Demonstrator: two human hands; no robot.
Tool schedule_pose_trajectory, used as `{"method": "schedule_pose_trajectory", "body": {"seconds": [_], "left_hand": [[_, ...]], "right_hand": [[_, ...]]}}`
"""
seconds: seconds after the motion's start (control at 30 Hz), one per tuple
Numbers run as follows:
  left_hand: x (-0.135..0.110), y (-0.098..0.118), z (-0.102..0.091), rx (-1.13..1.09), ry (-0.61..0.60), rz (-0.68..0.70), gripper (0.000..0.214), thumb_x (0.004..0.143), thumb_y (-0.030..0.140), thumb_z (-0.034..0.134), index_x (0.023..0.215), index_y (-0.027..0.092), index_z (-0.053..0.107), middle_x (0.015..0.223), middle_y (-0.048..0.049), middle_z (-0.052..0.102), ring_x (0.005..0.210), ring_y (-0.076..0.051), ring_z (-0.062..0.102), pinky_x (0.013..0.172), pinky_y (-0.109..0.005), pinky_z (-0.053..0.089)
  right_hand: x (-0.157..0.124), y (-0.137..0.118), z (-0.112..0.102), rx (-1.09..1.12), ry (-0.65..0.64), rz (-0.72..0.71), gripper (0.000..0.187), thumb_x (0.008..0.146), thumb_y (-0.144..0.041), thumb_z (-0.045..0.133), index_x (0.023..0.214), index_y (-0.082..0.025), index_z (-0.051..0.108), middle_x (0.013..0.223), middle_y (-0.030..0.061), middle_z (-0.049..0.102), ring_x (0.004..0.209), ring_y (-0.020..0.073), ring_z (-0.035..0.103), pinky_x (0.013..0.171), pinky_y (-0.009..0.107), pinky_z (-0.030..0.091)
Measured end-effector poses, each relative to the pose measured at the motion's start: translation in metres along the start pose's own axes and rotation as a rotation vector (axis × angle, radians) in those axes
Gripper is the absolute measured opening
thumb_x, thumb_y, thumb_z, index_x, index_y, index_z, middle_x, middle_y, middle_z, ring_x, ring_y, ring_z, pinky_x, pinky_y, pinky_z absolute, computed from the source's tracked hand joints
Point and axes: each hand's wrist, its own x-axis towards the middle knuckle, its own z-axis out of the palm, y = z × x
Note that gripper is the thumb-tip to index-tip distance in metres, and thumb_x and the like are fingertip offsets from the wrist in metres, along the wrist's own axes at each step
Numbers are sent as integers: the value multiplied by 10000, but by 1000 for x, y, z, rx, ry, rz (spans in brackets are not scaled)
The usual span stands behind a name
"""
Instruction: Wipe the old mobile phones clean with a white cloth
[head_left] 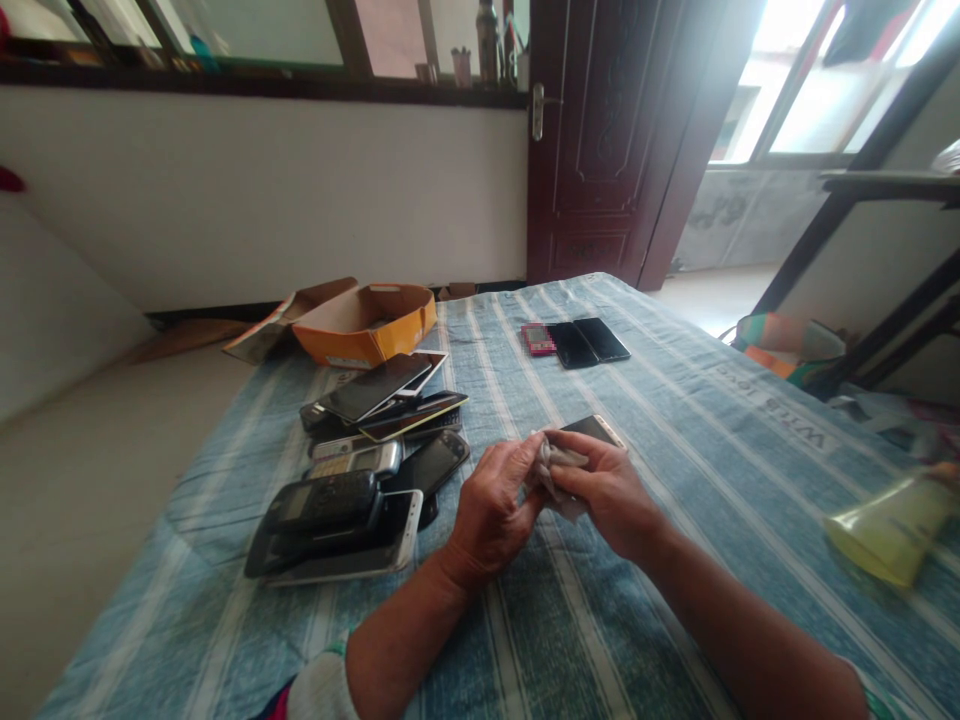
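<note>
My left hand (495,510) and my right hand (611,490) meet above the middle of the bed-like surface, fingers closed on a crumpled white tissue (556,470). Just beyond the right fingers a smartphone (596,430) with a pale edge shows in part; whether it lies on the cloth or is touched by a finger I cannot tell. Left of my hands is a loose pile of old phones, among them a black phone (322,500), a silver keypad phone (356,458) and a white-edged smartphone (405,535).
An open orange cardboard box (360,345) stands behind the pile. Farther off, a pink phone (538,340) lies beside two dark phones (592,342). A translucent yellow object (889,530) sits at the right on the striped blue cloth (712,480). A dark red door (615,130) stands behind.
</note>
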Motion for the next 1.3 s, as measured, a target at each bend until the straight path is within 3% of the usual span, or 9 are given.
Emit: {"method": "schedule_pose_trajectory", "body": {"seconds": [0.3,0.57,0.73,0.87,1.0,1.07,1.17,1.3], "left_hand": [[2,1,-2,97,56,20,350,779,99,542,1123,141,593,952,-105,678,883,-235,638,792,-355,556],[5,5,-9,143,74,14,225,748,78,501,917,137,637,768,-71,652,711,-198,610,646,-294,516],[6,7,-11,91,87,-17,156,763,96,514,816,140,655,679,-41,597,633,-170,557,592,-267,453],[6,9,-13,-143,38,-135,151,740,82,553,786,147,681,673,-15,574,632,-144,534,591,-241,416],[10,13,-15,-495,-63,-342,96,702,107,635,733,155,712,658,8,555,594,-109,490,557,-213,377],[14,15,-17,-688,-130,-459,45,680,162,701,716,147,723,659,5,572,600,-107,495,561,-211,382],[18,18,-21,-957,-234,-614,136,641,224,772,743,140,743,690,-12,626,664,-131,550,622,-225,425],[18,15,-24,-1062,-262,-693,200,675,271,765,831,146,763,658,-3,630,593,-96,488,549,-197,379]], "right_hand": [[-2,-2,0,-44,-52,12,518,550,-99,771,1052,-199,695,867,10,729,733,144,645,644,252,470],[0,1,-3,-372,-26,-97,439,594,-161,736,1032,-178,718,859,4,706,740,150,621,687,276,472],[1,0,-8,-625,0,-239,345,646,-204,711,990,-189,730,920,26,707,820,182,638,753,302,497],[1,-7,-10,-670,-23,-268,201,694,-230,688,883,-205,751,950,36,699,856,188,637,746,294,501],[2,-18,-14,-570,-75,-184,145,627,-221,738,767,-189,756,1005,54,699,882,201,640,752,299,504],[2,-22,-17,-475,-126,-73,181,602,-234,769,773,-174,757,959,58,713,820,185,649,722,294,507],[3,-25,-22,-363,-161,77,302,586,-261,807,864,-152,761,807,50,724,670,149,641,631,271,500],[2,-28,-24,-291,-186,77,338,589,-270,828,898,-149,762,810,57,735,649,146,643,608,266,503]]}}
